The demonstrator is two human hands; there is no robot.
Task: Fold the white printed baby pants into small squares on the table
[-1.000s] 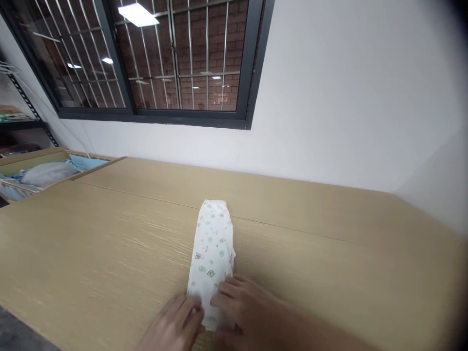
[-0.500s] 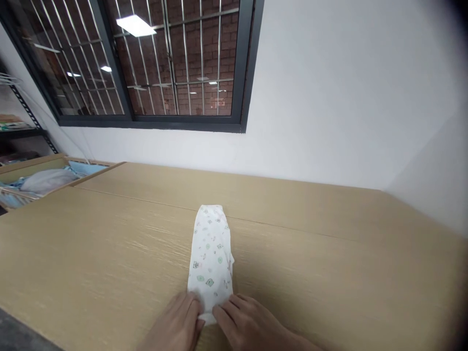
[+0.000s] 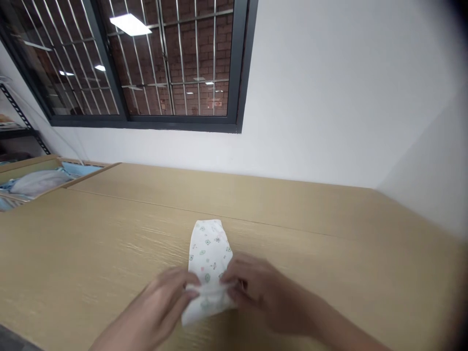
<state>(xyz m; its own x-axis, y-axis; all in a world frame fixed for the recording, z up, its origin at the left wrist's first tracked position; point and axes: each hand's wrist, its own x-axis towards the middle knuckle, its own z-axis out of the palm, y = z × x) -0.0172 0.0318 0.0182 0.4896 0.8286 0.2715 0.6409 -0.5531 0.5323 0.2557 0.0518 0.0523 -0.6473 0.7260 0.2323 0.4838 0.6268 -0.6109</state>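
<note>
1. Hands work at the near edge of the bench (image 3: 329, 253), close to its middle. The left hand (image 3: 166, 302) and the right hand (image 3: 256, 290) face each other with the cloth (image 3: 208, 248) between them.
2. Left hand: fingers curled, tips closed in a pinch on the left side of the cloth's near portion.
3. Right hand: fingers bent, tips closed in a pinch on the right side of the same portion. Motion blur hides the exact finger count in contact on both hands.
4. Cloth: white fabric printed with small scattered green and grey motifs, folded into a narrow strip with a rounded far end.
   - The strip runs from the near edge toward the far edge.
   - The near end is raised off the surface and creased across at the pinch line; one corner hangs below the left fingers.
   - The far end lies flat on the bench, just short of the seam (image 3: 146, 207) that crosses the surface.
5. Bench: pale wood-grain top.
6. Far left corner: a wooden crate (image 3: 91, 174) holding grey fabric (image 3: 34, 180) and blue fabric (image 3: 78, 169).
7. Behind the far edge: a white wall (image 3: 329, 97) with a dark-framed, barred window (image 3: 164, 63).
</note>
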